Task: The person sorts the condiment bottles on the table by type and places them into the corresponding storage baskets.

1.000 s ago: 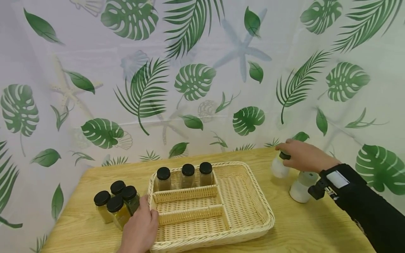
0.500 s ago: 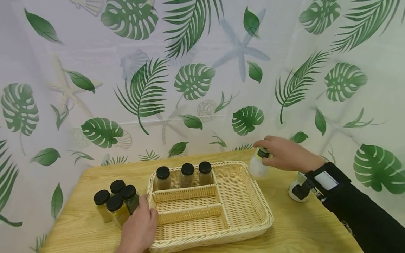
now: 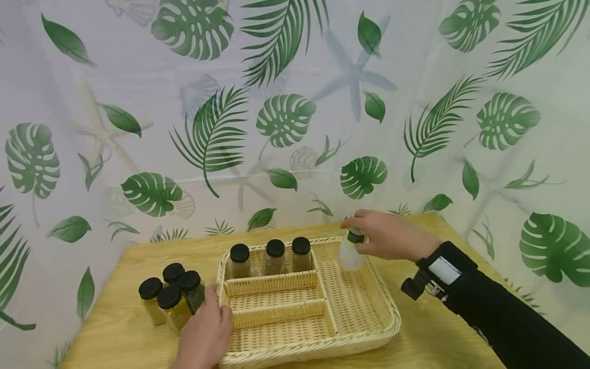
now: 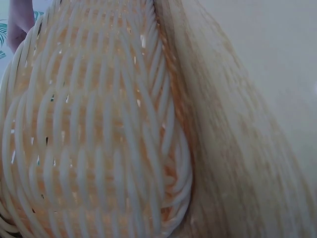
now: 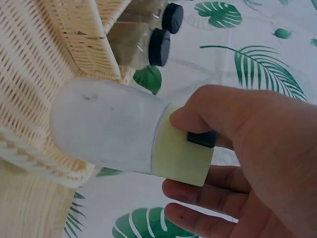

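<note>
My right hand [image 3: 387, 236] pinches the yellow-green cap of a frosted white seasoning bottle [image 5: 109, 129], which has a black piece on the cap. In the head view the bottle hangs upright over the back of the long right compartment of the wicker basket [image 3: 304, 351]. In the right wrist view, thumb and fingers are on opposite sides of the cap. My left hand [image 3: 205, 328] grips the basket's left rim, with the thumb on the edge. Three black-lidded spice jars [image 3: 274, 258] stand in the back left compartment. The left wrist view shows mostly the woven outer wall [image 4: 94, 124].
Several black-lidded jars [image 3: 170, 302] with yellow and green contents stand together left of the basket, close to my left hand. Wood-grain table [image 3: 110, 287] lies underneath. A leaf-patterned curtain [image 3: 286, 154] hangs behind it.
My right hand has carried the white bottle leftward from the table's right side to over the basket's right compartment. A second white bottle on the right is now hidden behind my forearm.
</note>
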Available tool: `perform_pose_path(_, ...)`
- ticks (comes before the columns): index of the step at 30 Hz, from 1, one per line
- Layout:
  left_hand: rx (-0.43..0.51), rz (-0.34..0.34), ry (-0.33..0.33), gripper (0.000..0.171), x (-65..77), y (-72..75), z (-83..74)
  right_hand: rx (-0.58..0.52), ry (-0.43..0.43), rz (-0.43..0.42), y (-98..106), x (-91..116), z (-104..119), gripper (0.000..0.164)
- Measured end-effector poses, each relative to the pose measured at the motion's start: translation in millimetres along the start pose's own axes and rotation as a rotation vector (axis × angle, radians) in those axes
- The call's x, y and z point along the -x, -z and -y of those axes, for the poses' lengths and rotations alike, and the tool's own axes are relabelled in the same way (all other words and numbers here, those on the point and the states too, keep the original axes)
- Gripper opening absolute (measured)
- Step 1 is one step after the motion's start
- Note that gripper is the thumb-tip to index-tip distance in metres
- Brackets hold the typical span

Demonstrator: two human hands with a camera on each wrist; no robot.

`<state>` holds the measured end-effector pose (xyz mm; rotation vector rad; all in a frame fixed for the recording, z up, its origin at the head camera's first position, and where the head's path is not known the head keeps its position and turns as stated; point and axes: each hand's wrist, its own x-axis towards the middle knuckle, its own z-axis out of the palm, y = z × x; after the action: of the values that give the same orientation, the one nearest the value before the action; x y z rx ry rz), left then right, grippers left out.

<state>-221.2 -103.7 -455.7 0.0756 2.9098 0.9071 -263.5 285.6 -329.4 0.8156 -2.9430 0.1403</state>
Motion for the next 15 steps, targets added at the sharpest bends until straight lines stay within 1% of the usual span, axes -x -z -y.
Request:
perform_pose_path(4,0.004,0.004,0.007,0.054,0.8,0.4,0.1,0.004,0.031,0.027,-11,-6,7,0.046)
perform_pose_path(9,-0.003,-0.004,0.029,0.053,2.0,1.8,2.0,0.002,0.083,0.028,-28,-15,10,0.043)
perform_pose_path(12,-0.007,-0.02,0.012,0.052,0.2,1.2,1.3,-0.001,0.068,0.035,-34,-18,9,0.043)
perform_pose_path(15,-0.002,-0.022,0.002,0.051,-1.3,0.3,0.5,-0.002,0.043,0.046,-39,-20,7,0.045)
